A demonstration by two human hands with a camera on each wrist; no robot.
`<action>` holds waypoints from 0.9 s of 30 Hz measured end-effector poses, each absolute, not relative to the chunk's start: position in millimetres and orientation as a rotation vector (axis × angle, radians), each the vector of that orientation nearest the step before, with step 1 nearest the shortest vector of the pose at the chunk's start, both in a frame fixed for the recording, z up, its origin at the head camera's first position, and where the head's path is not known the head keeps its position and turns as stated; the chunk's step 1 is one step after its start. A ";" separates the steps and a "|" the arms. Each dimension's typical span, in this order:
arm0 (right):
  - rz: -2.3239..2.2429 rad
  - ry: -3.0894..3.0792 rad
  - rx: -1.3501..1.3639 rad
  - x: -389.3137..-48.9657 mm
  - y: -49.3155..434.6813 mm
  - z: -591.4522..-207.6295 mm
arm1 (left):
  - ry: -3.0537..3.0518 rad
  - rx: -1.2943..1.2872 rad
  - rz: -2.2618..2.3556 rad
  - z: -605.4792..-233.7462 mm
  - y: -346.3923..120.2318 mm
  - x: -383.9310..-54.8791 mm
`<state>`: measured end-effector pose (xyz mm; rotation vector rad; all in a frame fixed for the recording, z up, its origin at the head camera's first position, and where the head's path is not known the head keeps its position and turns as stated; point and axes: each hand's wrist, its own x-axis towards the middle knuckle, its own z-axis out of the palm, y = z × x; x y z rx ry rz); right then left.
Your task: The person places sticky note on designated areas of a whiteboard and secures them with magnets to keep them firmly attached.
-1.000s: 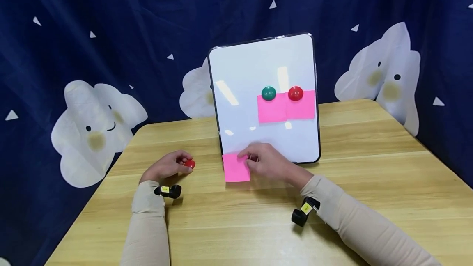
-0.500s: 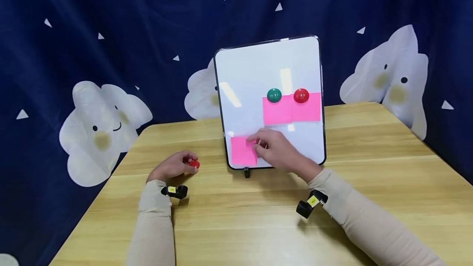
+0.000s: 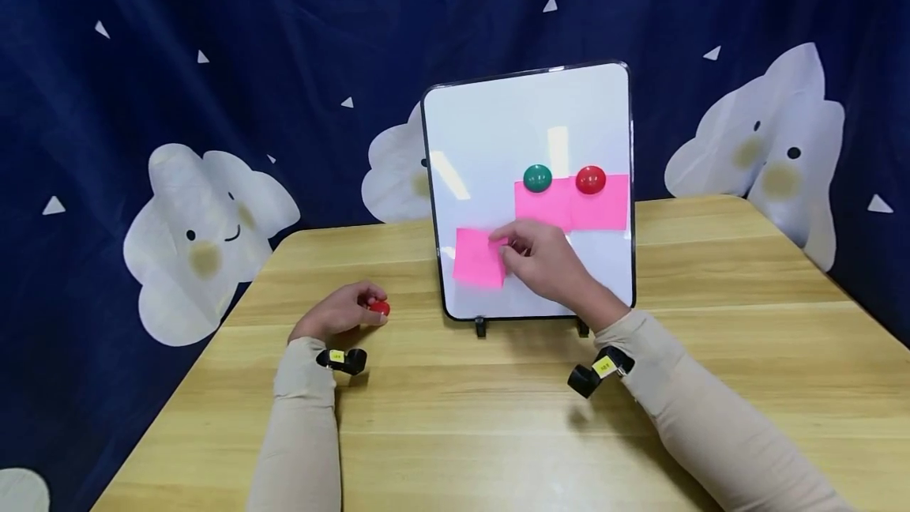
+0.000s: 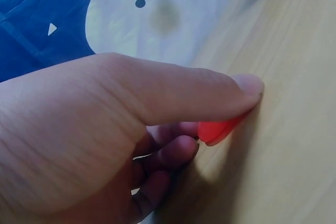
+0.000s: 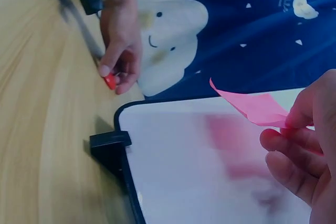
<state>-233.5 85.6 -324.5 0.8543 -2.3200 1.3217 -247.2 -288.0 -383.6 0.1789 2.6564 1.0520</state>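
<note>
My right hand (image 3: pixel 543 259) pinches a pink sticky note (image 3: pixel 478 257) by its right edge, in front of the lower left of a small whiteboard (image 3: pixel 472 129). In the right wrist view the note (image 5: pixel 254 107) stands off the board, its far corner curling, with a pink reflection on the white surface. My left hand (image 3: pixel 341 310), low at the table left of the board, holds a round red magnet (image 3: pixel 380 307) between thumb and fingers. The left wrist view shows the magnet (image 4: pixel 218 131) mostly behind the thumb.
On the board a green magnet (image 3: pixel 537 178) and another red magnet (image 3: pixel 591 179) each sit on the top edge of a pink note. Black feet (image 3: pixel 480 328) support the board on the wooden table (image 3: pixel 441 433). A dark blue curtain (image 3: pixel 320 14) with clouds hangs behind.
My right hand has raised the pink sticky note from the board's bottom left corner, up along its left side. My left hand keeps the red magnet in about the same place. The head view shifts slightly.
</note>
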 end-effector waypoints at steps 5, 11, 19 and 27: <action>1.343 -2.207 0.801 -237.0 84.9 -320.9 | 2.667 0.173 1.039 -381.2 -286.7 -247.7; 1.435 -2.157 0.761 -240.1 86.6 -316.8 | 2.667 0.165 1.038 -381.3 -285.9 -247.1; 1.481 -2.154 0.756 -245.8 86.4 -313.5 | 2.660 0.201 1.076 -386.0 -289.6 -248.4; 1.363 -2.163 0.731 -248.4 89.9 -311.8 | 2.652 0.198 1.098 -386.2 -290.5 -249.3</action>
